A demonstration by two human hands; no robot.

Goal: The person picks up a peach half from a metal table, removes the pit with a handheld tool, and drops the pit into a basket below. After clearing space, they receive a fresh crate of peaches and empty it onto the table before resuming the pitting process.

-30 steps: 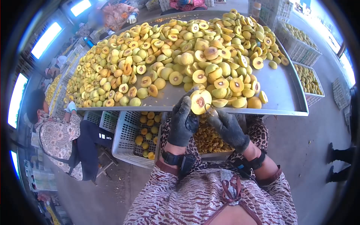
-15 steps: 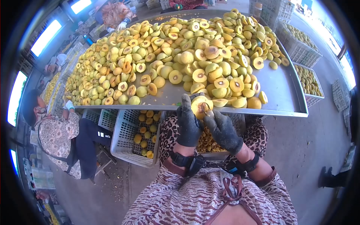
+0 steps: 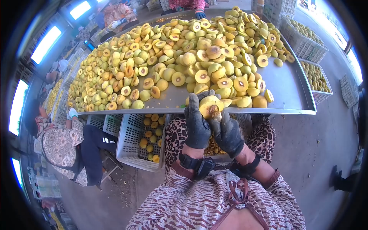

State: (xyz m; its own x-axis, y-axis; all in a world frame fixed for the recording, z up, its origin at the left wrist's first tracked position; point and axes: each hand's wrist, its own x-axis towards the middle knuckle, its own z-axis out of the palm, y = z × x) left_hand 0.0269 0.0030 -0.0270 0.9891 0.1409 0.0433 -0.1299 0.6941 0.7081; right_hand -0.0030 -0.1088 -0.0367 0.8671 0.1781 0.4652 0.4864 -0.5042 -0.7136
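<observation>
1. Head view, centre: My left hand (image 3: 197,124), in a dark, soiled work glove, grips a halved fruit (image 3: 209,104), fingers behind and thumb in front, just off the near edge of a metal desk (image 3: 285,86). The cut face is turned toward me, its brown middle showing.
2. My right hand (image 3: 227,134), gloved alike, has thumb and fingers bunched at the fruit's lower edge, pinching a small brownish piece (image 3: 217,115) too blurred to identify. Both hands are close together.
3. Beyond them, a pile of yellow-green fruit (image 3: 168,57), much of it cut open, spreads across the desk.
4. Below, a grey plastic crate (image 3: 122,142) with fruit inside sits left of my knees; yellow-orange scraps (image 3: 214,147) show between them, partly hidden by my hands.
5. At left, a seated person in a floral top (image 3: 63,143) rests a pale-gloved hand (image 3: 72,113) at the desk's corner. White lettering (image 3: 111,141) on the dark trousers reads "smile," the one word legible here.
6. Across the desk, a worker in pinkish red (image 3: 188,4) lays a dark glove (image 3: 200,14) by the far edge.
7. At right, slatted crates of fruit (image 3: 306,51) stand beside the desk. I wear a black wrist device (image 3: 201,165) on my left arm; any marking on it is unreadable.
</observation>
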